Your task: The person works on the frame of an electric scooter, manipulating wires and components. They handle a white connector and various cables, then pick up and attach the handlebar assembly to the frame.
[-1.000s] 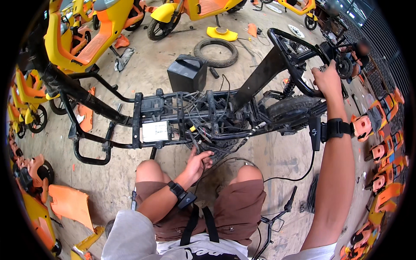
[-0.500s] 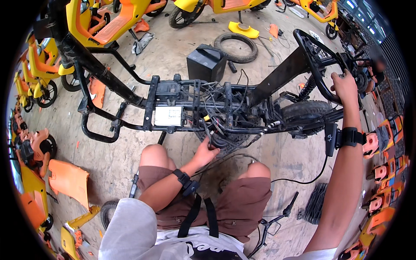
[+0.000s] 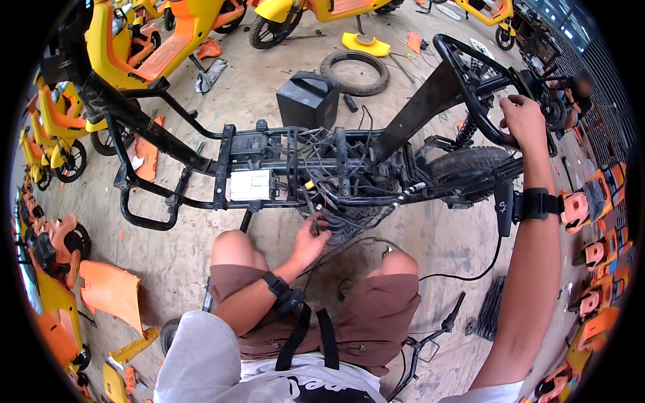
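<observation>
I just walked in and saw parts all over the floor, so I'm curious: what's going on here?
A person, knees bent, is working at a black scooter frame stripped of its body panels. The left hand is at the dark cables on the frame's near side; the right hand is at the tubular loop near the wheel. Beyond the frame, a black box stands on the floor, with a loose tyre lying behind it.

Your bike frame [image 3: 341,161] looks like scuffed, semi-glossy metal, loose tyre [image 3: 366,89] is matt rubber, your shorts [image 3: 376,309] matt cloth.
</observation>
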A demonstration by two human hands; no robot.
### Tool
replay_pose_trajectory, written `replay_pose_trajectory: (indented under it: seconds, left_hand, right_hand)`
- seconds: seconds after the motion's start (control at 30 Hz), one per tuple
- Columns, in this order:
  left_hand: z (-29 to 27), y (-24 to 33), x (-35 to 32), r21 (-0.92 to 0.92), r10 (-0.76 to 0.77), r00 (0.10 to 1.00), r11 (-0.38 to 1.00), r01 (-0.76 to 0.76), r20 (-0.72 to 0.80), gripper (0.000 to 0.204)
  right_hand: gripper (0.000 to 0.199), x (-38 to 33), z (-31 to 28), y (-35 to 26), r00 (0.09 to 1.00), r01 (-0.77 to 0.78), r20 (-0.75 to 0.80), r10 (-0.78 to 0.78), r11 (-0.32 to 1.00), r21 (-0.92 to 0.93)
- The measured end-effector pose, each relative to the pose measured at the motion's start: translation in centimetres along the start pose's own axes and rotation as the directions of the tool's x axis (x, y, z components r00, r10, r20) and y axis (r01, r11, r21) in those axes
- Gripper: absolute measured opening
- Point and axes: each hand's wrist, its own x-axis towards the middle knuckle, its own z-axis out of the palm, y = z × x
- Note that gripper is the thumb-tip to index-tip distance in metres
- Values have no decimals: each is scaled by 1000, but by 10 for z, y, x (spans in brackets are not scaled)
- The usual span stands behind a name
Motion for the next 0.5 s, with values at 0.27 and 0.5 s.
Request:
replay_pose_trajectory:
  seconds: [0.27,0.5]
  left_hand:
    - [0,-10,2,460,334,940,846,-269,-64,51]
    - [0,-1,-4,355,290,956,899,-255,-48,60]
  right_hand:
    - [45,0,-2,-1,1000,-1,9,2,1000,-27]
    - [44,1,-2,-1,999,-16,37,17,999,-34]
